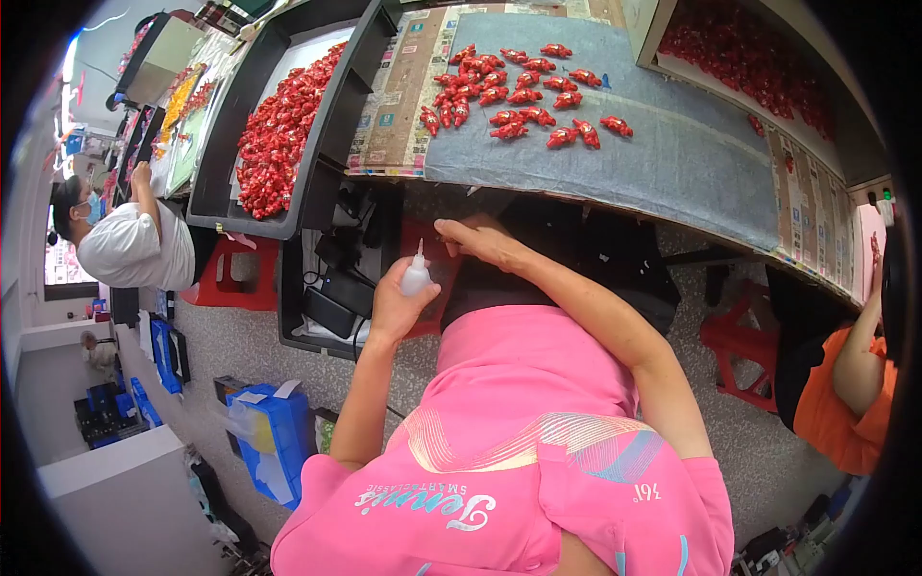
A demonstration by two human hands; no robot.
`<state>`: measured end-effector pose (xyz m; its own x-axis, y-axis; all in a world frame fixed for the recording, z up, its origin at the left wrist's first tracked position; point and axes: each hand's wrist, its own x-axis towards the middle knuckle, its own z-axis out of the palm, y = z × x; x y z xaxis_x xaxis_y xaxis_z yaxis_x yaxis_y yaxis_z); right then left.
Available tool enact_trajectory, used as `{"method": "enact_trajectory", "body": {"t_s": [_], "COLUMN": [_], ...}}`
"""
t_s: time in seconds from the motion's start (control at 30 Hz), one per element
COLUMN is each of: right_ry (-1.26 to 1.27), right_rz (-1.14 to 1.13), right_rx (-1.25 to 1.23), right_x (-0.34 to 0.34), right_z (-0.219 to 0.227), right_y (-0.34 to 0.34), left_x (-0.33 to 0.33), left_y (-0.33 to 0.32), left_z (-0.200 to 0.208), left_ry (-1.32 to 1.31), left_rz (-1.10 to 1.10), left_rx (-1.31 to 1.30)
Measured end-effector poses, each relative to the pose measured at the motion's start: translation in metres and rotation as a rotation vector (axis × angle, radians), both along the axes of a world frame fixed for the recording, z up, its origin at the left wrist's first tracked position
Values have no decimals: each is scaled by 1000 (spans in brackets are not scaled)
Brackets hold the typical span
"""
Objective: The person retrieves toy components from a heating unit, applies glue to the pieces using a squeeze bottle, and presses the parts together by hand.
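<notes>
My left hand point(392, 305) is wrapped round a small white squeeze bottle point(416, 277) with a thin nozzle pointing up. The bottle is off the table, in front of my lap. Close to the nozzle, to its right, my right hand point(483, 244) has its fingers curled in and the thumb side hidden. Whatever it may pinch is too small to make out. Beyond both hands, several small shiny red figures point(524, 96) lie loosely scattered on a grey-blue cloth point(653, 144) over the table, bunched more thickly at its left.
A black tray point(331, 120) heaped with red pieces point(288, 130) stands left of the cloth. At the far right, a box point(687, 77) holds more red pieces. Co-workers sit left, in a white shirt point(144, 248), and right, in an orange top point(845, 403). A blue bin point(274, 451) stands on the floor.
</notes>
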<state>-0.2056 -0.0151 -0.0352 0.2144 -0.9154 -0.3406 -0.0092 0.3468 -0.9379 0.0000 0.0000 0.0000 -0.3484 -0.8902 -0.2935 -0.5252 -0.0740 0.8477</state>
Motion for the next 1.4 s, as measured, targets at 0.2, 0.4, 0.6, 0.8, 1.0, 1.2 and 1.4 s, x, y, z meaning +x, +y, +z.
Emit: {"method": "enact_trajectory", "body": {"t_s": [0.2, 0.4, 0.6, 0.8, 1.0, 1.2, 1.4], "right_ry": [0, -1, 12, 8, 4, -24, -95], "right_rz": [-74, -81, -88, -103, -99, -132, -160], "right_rx": [-51, -87, -84, -61, -27, -57, -2], "right_x": [6, 5, 3, 3, 2, 2, 1], "right_z": [-17, -24, -23, -23, -22, -28, -23], "right_y": [-14, -15, -15, -15, -14, -15, -14], "left_x": [-6, -9, -10, -11, -11, -14, -17], "left_y": [-10, -13, -16, -18, -17, -18, -19], "left_z": [3, -5, -7, -8, -9, -1, 4], "left_ry": [26, 18, -35, -28, -44, -58, -62], "left_rz": [28, 26, -33, -36, -53, -11, -27], "left_rx": [70, 103, 37, 54, 41, 114, 120]}}
